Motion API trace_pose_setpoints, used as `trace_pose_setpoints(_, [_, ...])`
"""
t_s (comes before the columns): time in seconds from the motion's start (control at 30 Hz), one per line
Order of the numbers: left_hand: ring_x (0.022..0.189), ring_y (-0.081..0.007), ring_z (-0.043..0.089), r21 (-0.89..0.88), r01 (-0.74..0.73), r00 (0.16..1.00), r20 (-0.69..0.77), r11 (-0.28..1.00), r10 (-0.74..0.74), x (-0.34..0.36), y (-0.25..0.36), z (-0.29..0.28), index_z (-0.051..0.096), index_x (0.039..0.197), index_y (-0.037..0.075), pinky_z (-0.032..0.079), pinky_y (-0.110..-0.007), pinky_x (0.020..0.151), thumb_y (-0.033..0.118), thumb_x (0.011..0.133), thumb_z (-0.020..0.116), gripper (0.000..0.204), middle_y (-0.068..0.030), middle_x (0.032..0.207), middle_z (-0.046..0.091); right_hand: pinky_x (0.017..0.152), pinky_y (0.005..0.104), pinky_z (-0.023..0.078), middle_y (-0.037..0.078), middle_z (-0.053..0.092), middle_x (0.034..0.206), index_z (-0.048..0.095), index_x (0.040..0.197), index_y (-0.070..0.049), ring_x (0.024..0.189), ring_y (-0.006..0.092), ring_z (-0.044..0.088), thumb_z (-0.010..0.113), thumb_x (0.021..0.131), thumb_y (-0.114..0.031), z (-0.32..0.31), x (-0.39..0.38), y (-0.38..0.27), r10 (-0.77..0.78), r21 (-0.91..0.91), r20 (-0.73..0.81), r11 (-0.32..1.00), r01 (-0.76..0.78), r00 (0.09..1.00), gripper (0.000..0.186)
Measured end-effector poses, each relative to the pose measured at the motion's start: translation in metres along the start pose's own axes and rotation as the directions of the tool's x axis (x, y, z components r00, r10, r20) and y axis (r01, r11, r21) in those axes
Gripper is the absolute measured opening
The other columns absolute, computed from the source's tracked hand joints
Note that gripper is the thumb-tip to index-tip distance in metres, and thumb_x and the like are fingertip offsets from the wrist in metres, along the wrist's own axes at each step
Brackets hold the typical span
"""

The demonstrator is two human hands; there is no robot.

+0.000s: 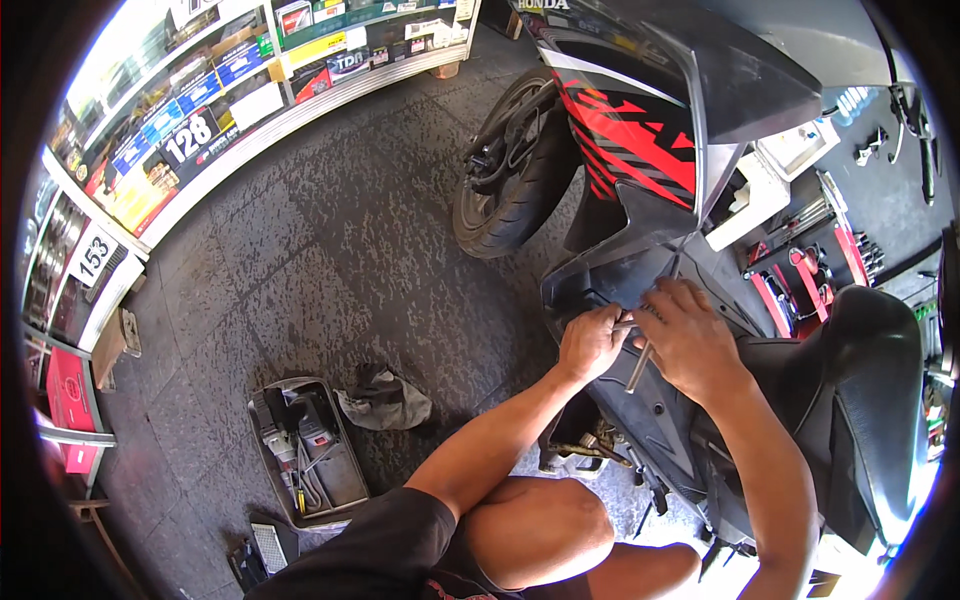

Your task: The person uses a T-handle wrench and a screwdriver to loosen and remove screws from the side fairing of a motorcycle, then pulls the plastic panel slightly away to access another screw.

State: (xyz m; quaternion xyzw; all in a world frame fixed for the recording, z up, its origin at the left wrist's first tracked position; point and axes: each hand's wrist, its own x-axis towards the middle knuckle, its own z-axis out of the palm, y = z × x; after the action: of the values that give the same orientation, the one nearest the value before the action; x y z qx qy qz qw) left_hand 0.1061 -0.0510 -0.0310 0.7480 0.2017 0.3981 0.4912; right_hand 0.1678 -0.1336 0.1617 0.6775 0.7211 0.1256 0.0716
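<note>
A black scooter with red-striped front panels [625, 130] stands at the right, and both my hands are at its dark floorboard area [590, 278]. My left hand [590, 343] is closed on a thin metal tool [640, 372], whose bar points down toward me. My right hand [682, 335] lies over the tool just right of the left, fingers curled onto it and partly hiding it. The tool's far end and whatever it touches are hidden under my fingers. The black seat [870, 400] is right of my right forearm.
A tray of power tools [310, 450] and a grey rag [385, 400] lie on the dark floor at lower left. Glass display cases [270, 100] line the upper left. The front wheel [500, 200] is beyond my hands. Red-and-black tool racks [800, 275] stand behind the scooter.
</note>
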Motion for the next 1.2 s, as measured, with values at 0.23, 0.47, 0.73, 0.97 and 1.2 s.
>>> trace_pose_setpoints(0.23, [0.070,-0.0401,0.066,0.010,-0.108,0.985,-0.131,0.994,0.108,-0.003,-0.011,0.008,0.062,0.094,0.008,0.053,-0.050,0.062,0.015,0.084,0.073,0.016,-0.0166,0.076,0.066,0.080,0.0535,0.054,0.025,0.070,0.083,0.073,0.092,-0.001,0.082,0.0453,0.069,0.064,0.093,-0.034,0.003,0.033,-0.004,0.279,0.258,0.391,0.882,-0.395,0.877,0.034])
trace_pose_setpoints(0.47, [0.070,-0.0379,0.065,0.067,-0.195,0.971,-0.127,0.978,0.203,-0.004,-0.007,0.000,0.061,0.091,0.006,0.053,-0.049,0.064,0.015,0.085,0.071,0.015,-0.0142,0.076,0.065,0.076,0.0527,0.052,0.028,0.066,0.082,0.070,0.086,0.003,0.085,0.0485,0.066,0.057,0.098,-0.040,0.005,0.033,0.003,0.306,0.411,0.489,0.745,-0.525,0.817,0.047])
trace_pose_setpoints(0.73, [0.077,-0.0330,0.066,0.176,-0.114,0.987,-0.090,0.978,0.132,-0.007,0.002,0.004,0.060,0.086,0.006,0.051,-0.045,0.074,0.022,0.081,0.076,0.022,-0.0124,0.080,0.065,0.044,0.0355,0.047,0.010,0.061,0.059,0.067,0.078,0.007,0.051,0.0175,0.062,0.059,0.101,-0.046,0.037,0.008,0.026,0.440,0.601,0.405,0.533,-0.596,0.802,0.058])
trace_pose_setpoints(0.97, [0.081,-0.0320,0.066,0.165,-0.097,0.992,-0.063,0.981,0.109,-0.010,-0.002,0.001,0.061,0.090,0.006,0.052,-0.043,0.078,0.023,0.083,0.073,0.022,-0.0120,0.082,0.065,0.039,0.0244,0.046,0.008,0.064,0.074,0.068,0.103,0.004,0.054,0.0126,0.062,0.057,0.100,-0.054,0.039,0.012,0.035,0.356,0.593,0.711,0.161,-0.789,0.606,0.059])
trace_pose_setpoints(1.2, [0.087,-0.0322,0.067,0.095,-0.090,0.995,-0.036,0.991,0.094,-0.012,-0.006,0.000,0.059,0.090,0.006,0.051,-0.045,0.078,0.021,0.078,0.075,0.025,-0.0120,0.087,0.067,0.055,0.0386,0.052,0.012,0.070,0.085,0.067,0.109,-0.002,0.064,0.0230,0.066,0.045,0.104,-0.054,0.013,0.033,-0.005,0.312,0.477,0.876,-0.457,-0.750,0.367,0.057])
